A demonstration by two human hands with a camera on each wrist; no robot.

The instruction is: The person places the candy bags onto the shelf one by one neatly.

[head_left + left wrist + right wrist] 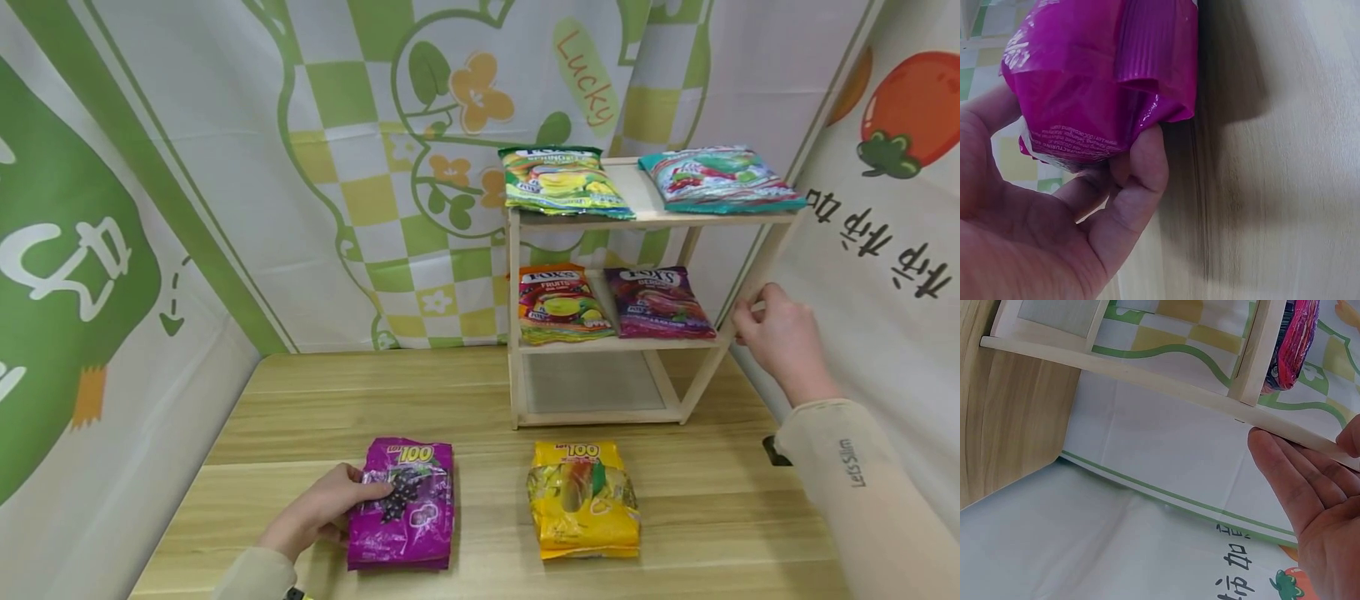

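Observation:
My left hand (325, 506) grips a purple candy bag (412, 533) with blackberries on it, at the table's left front. Its thumb lies over the bag's face; in the left wrist view, curled fingers (1141, 181) support its lower end. On the right, my right hand (783, 337) pinches the side post of a small wooden shelf (600, 343). The right wrist view shows fingertips (1263, 440) against one side of that post, the thumb on the other. A yellow mango candy bag (581, 525) lies on the table in front of the shelf.
The shelf's top bears a green-yellow candy bag (562, 183) and a teal one (723, 179). On its middle level lie a red-orange bag (558, 304) and a dark purple bag (660, 304). Printed curtains (225, 167) enclose the wooden table (300, 400).

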